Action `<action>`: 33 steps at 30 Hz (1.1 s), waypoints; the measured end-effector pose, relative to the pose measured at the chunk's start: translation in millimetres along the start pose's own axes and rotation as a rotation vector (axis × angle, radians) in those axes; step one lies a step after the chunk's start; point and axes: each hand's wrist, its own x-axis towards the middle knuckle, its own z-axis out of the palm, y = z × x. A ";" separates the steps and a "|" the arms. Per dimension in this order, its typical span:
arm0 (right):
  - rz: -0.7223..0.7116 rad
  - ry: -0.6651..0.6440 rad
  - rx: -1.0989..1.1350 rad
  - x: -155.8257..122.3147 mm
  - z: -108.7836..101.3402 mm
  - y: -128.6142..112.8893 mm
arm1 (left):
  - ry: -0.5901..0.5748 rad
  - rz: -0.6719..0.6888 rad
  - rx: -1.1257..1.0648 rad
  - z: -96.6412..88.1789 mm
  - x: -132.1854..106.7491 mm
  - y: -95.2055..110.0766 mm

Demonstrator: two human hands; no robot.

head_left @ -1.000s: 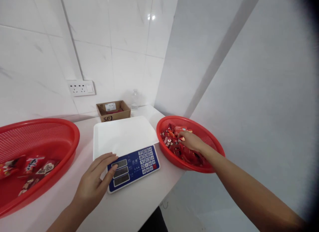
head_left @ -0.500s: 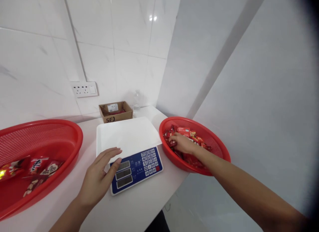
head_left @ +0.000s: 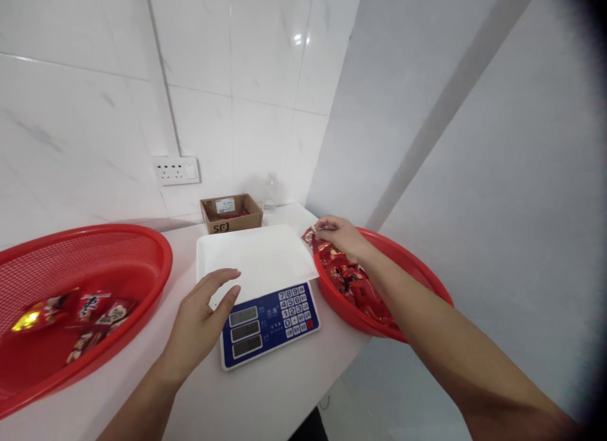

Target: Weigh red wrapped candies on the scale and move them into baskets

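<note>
A white scale (head_left: pixel 258 258) with a blue keypad panel (head_left: pixel 270 324) sits in the middle of the counter. My left hand (head_left: pixel 202 321) rests open at its near left corner, fingers stretched flat by the display. My right hand (head_left: pixel 339 234) is raised over the left rim of the right red basket (head_left: pixel 417 273), fingers pinched on a red snack packet (head_left: pixel 313 237) close to the scale's right edge. Several red packets (head_left: pixel 355 286) fill that basket.
A larger red basket (head_left: pixel 95 251) on the left holds several snack packets (head_left: pixel 80 314). A small cardboard box (head_left: pixel 231 213) stands against the tiled wall, below a socket strip (head_left: pixel 176 170). The counter's edge runs just right of the right basket.
My right hand has come up out of the pile in the right basket with a packet and moved left toward the scale. The left hand has stayed by the display.
</note>
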 end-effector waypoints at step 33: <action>-0.178 -0.320 -0.361 -13.6 57.7 -0.5 | -0.014 0.003 0.085 -13.2 0.3 -27.1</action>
